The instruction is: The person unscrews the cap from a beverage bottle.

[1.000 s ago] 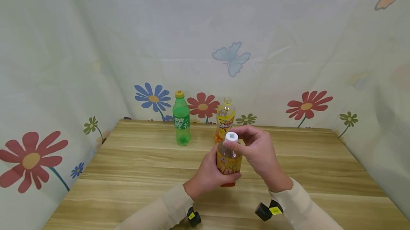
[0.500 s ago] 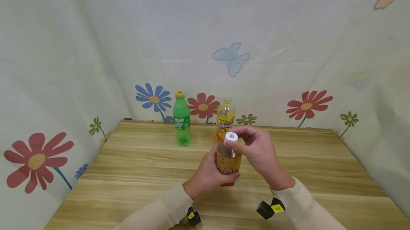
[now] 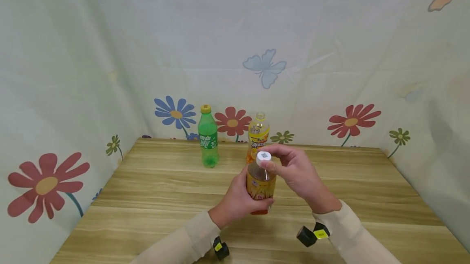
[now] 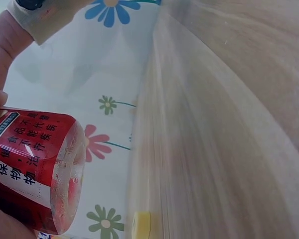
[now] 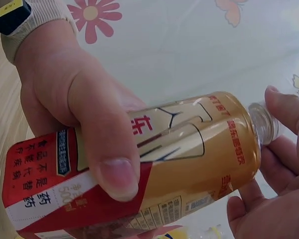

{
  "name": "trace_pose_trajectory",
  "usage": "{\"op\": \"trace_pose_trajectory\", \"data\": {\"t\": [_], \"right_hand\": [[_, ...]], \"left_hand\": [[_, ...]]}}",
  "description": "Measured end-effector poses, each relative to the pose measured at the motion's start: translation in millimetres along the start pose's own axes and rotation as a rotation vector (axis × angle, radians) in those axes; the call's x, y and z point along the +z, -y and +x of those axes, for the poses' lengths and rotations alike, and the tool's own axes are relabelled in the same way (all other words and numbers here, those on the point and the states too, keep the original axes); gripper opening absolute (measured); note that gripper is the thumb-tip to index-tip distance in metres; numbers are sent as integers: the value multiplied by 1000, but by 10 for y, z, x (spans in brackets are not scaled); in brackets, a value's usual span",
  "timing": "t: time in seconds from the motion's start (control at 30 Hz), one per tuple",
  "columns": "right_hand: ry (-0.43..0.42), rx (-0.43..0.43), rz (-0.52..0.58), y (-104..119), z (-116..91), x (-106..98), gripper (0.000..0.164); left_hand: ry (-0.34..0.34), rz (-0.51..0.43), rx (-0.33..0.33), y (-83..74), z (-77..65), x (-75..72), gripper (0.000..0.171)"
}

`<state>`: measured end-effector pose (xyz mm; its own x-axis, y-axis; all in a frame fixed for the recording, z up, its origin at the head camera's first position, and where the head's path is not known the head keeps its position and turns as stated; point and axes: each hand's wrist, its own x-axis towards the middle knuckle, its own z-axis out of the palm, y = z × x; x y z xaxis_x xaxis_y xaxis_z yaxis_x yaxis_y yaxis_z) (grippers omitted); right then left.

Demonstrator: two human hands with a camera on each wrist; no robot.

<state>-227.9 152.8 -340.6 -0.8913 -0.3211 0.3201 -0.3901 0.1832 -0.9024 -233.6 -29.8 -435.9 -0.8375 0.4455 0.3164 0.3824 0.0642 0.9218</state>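
Note:
My left hand (image 3: 236, 198) grips a drink bottle (image 3: 260, 188) with a gold and red label round its body; the thumb crosses its front. The bottle is held up, and its base shows in the left wrist view. At its top, my right hand (image 3: 295, 174) pinches the white cap (image 3: 264, 156) between thumb and fingers. In the right wrist view the clear neck (image 5: 263, 123) shows beside the fingers of the right hand (image 5: 289, 154), with the cap hidden by them. The left thumb (image 5: 117, 174) presses on the label.
A green bottle (image 3: 208, 137) with a yellow cap stands at the back of the wooden table (image 3: 165, 198). Behind my hands is a yellow-labelled bottle (image 3: 258, 135) without a cap. A small yellow object (image 4: 141, 225) shows in the left wrist view. Flowered cloth (image 3: 183, 52) surrounds the table.
Both hands and the bottle have shifted very slightly left, and the right wrist has turned a little. The grips on bottle and cap stay the same.

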Motion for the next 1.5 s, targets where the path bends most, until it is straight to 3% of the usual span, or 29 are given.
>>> {"op": "trace_pose_trajectory", "data": {"t": [0.33, 0.6, 0.73, 0.9, 1.13, 1.5], "right_hand": [[159, -105, 35, -57, 57, -51, 30], [189, -100, 22, -52, 63, -65, 29], [147, -56, 29, -40, 42, -25, 33], [25, -5, 53, -42, 24, 29, 40], [-131, 15, 51, -13, 34, 104, 34], [-223, 25, 10, 28, 35, 146, 33]], "left_hand": [[4, 7, 16, 22, 4, -14, 80], [3, -1, -4, 29, 5, -15, 80], [5, -10, -17, 28, 3, -26, 80], [-4, 9, -33, 8, 1, -37, 79], [-11, 51, 6, -4, 6, -21, 81], [-15, 47, 5, -33, 5, -14, 81]]}}
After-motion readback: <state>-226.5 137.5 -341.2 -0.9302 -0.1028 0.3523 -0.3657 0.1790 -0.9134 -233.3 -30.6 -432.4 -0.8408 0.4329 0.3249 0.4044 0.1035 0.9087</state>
